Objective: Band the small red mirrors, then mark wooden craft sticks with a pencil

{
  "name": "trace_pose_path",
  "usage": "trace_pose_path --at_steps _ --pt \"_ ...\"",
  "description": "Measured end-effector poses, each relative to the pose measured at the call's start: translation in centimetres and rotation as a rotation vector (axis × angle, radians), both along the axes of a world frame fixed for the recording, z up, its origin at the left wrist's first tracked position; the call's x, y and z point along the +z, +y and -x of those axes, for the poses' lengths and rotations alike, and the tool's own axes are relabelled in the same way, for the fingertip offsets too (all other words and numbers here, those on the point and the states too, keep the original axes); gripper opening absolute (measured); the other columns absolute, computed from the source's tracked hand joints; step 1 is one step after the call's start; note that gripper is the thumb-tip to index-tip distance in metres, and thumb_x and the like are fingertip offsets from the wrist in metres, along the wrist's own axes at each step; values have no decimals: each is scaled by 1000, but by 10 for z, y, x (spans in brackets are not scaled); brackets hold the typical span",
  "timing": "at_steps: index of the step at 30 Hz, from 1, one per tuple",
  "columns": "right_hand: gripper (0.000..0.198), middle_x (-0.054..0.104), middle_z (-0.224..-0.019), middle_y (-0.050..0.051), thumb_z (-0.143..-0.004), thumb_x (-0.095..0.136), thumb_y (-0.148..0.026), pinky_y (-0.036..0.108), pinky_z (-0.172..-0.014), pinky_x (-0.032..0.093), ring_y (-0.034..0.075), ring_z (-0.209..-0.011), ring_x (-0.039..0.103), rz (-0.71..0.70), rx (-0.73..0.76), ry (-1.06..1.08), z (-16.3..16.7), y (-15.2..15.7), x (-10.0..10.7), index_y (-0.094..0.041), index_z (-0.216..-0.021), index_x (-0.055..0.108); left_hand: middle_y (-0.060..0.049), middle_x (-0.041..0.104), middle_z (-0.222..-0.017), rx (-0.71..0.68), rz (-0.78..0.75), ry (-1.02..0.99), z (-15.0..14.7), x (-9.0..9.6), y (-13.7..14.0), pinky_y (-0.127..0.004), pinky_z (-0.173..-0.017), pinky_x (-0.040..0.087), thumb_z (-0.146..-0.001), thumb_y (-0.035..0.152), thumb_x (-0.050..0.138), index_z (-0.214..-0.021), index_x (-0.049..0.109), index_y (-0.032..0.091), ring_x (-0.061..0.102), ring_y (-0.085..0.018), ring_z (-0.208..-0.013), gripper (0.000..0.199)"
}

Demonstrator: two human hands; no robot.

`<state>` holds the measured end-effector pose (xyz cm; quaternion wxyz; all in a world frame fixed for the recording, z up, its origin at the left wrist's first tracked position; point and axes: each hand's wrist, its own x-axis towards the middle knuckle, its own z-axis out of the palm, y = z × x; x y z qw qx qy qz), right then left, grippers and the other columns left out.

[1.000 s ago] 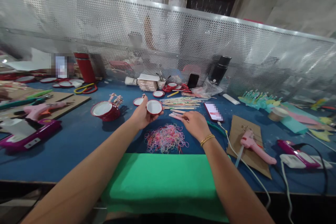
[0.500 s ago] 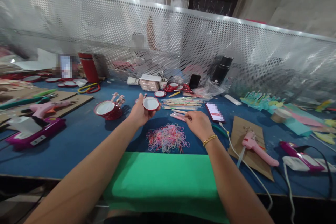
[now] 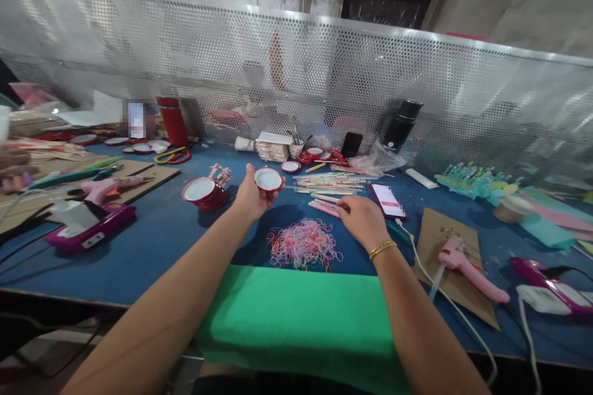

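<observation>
In the head view, my left hand (image 3: 252, 194) is closed around a small round red-rimmed piece (image 3: 267, 179) with a pale face, held tilted above the table. My right hand (image 3: 361, 216) rests low over the blue table, its fingertips together at the end of pale pink sticks (image 3: 324, 207); the fingers partly hide the grip. Between my forearms lies a loose pile of colourful small rubber bands (image 3: 303, 244). Thin wooden sticks (image 3: 328, 182) are spread just behind my hands. To the left stands a red round container (image 3: 204, 194) with a pale top and small sticks behind it.
A green cloth (image 3: 296, 315) covers the near edge. Phone (image 3: 388, 200), cable and pink glue gun (image 3: 467, 265) on cardboard lie right; a second glue gun (image 3: 104, 188) and purple power strip (image 3: 92, 231) lie left. Another person's hand (image 3: 13, 163) is far left. A perforated metal screen (image 3: 208, 68) stands behind.
The whole view has shifted slightly, so the table things appear further right. Both hands keep nearly the same pose and place over the table. Another person's hand shows more at far left.
</observation>
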<state>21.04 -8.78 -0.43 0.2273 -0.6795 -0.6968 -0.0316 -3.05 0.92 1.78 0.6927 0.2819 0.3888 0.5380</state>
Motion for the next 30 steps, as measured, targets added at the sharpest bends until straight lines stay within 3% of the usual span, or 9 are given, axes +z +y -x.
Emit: trace_pose_path --at_steps 21,30 --pt "16 76 -95 5 -91 58 -26 27 -79 44 19 -88 67 -30 -46 30 -9 -1 1 -22 -91 73 -12 73 -77 -1 -9 -21 2 6 -1 -20 -43 46 -97 63 22 -105 65 13 70 -18 -62 66" --pt "19 76 -101 3 -86 64 -20 27 -82 48 18 -92 68 106 177 45 7 -1 -2 -23 -103 74 -13 74 -80 -30 -3 -14 0 2 0 -21 -42 47 -97 63 24 -111 63 14 70 -18 -62 64"
